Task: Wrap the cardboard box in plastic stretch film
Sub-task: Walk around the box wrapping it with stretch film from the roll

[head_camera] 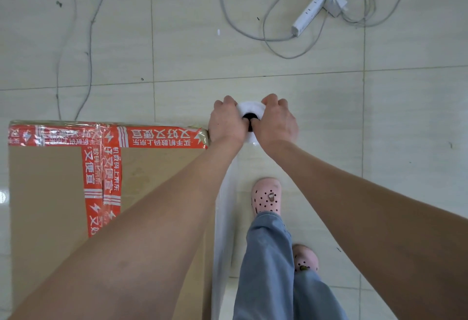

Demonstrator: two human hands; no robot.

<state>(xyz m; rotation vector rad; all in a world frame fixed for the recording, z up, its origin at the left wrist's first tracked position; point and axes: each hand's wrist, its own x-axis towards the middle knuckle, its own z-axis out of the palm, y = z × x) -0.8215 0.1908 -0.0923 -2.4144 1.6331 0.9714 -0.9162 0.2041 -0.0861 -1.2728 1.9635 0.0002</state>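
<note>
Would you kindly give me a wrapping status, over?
Left hand and right hand both grip film roll, upright at far right corner of cardboard box. Along its right side, stretch film. Ahead on floor, cables.

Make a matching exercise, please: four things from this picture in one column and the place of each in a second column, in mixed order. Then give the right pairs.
1. stretch film roll
2. power strip
3. front pink clog
4. red packing tape

A. stuck on top of the cardboard box
B. on the floor, far right
C. between the left hand and the right hand
D. on a foot beside the box

Pairs: 1-C, 2-B, 3-D, 4-A
</note>
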